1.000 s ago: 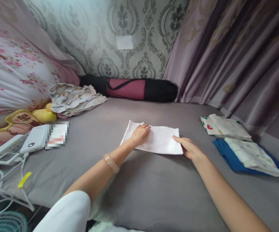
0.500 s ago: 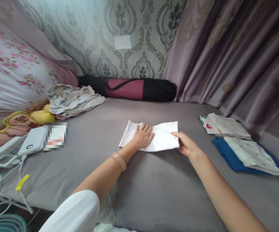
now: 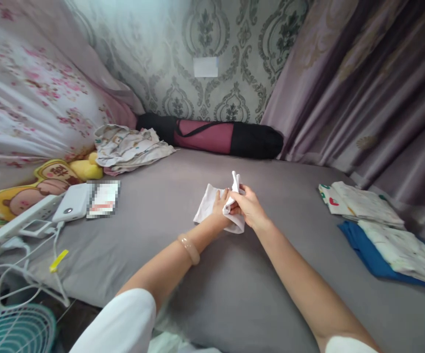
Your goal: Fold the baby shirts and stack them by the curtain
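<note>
A white cloth [image 3: 206, 204] lies on the grey bed sheet [image 3: 153, 206] in the middle of the view. My left hand [image 3: 222, 208] rests flat on it with the fingers apart, partly covered by the folded-over side. Pinched in my right hand [image 3: 249, 206] is the cloth's right end, lifted off the sheet and brought over toward the left hand. That raised part stands up in a crumpled fold between both hands. A pale bangle sits on my left wrist.
Folded clothes [image 3: 366, 206] and a blue folded cloth [image 3: 362, 252] lie at the right. A black and maroon long bag [image 3: 205, 135] lies along the wall. Crumpled clothes [image 3: 129, 149], a plush toy [image 3: 87, 169], a white power bank [image 3: 73, 202] and cables are at the left.
My right hand has lifted the cloth's right end and carried it left over the left hand, folding the cloth narrower. My left hand stays flat on it. The view has shifted slightly left.
</note>
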The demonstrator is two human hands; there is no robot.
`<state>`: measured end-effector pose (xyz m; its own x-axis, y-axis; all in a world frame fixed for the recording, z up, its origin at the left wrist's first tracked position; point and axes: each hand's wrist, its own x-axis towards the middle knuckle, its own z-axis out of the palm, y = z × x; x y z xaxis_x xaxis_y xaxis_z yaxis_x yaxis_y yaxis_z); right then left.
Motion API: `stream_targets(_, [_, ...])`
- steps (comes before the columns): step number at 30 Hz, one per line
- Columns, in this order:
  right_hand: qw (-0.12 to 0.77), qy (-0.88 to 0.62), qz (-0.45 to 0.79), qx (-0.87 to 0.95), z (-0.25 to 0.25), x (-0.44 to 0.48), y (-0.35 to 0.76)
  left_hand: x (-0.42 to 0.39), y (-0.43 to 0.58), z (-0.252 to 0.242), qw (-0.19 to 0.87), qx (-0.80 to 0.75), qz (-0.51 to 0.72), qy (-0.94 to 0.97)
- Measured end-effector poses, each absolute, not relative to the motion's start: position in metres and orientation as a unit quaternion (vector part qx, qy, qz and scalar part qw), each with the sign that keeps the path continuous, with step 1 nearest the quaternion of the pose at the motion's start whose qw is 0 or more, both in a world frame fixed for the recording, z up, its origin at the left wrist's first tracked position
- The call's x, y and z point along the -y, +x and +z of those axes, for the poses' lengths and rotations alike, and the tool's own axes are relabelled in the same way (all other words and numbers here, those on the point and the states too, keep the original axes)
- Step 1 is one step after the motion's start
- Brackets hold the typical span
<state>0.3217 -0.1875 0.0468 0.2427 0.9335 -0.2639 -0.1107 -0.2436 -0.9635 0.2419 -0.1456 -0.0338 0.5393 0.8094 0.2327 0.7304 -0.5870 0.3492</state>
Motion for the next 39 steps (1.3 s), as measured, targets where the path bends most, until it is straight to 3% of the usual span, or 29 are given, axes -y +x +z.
stream_targets(7, [0.476, -0.622, 0.508, 0.358, 0.043, 0.180, 0.312, 0.144, 0.146, -0.021, 0.079, -0.500, 0.178, 0.844])
stream_targets(17, [0.430, -0.630, 0.507, 0.401, 0.007, 0.153, 0.269, 0.139, 0.134, -0.028, 0.347, -0.517, 0.314, 0.717])
stream_targets(24, [0.405, -0.647, 0.477, 0.436, -0.017, 0.143, 0.266, 0.140, 0.127, -0.019, 0.427, -0.545, 0.330, 0.642])
stream_targets(32, [0.371, -0.604, 0.539, 0.455, 0.007, 0.152, 0.285, 0.147, 0.131, -0.024, 0.273, -0.557, 0.283, 0.731])
stream_targets(36, [0.434, -0.603, 0.293, 0.602, 0.010, 0.155, 0.323, 0.165, 0.143, -0.021, 0.068, -0.503, 0.358, 0.784])
stream_targets(39, [0.354, -0.525, 0.126, 0.764, 0.003, 0.159, 0.346, 0.183, 0.162, -0.020, -0.006, -0.438, 0.303, 0.846])
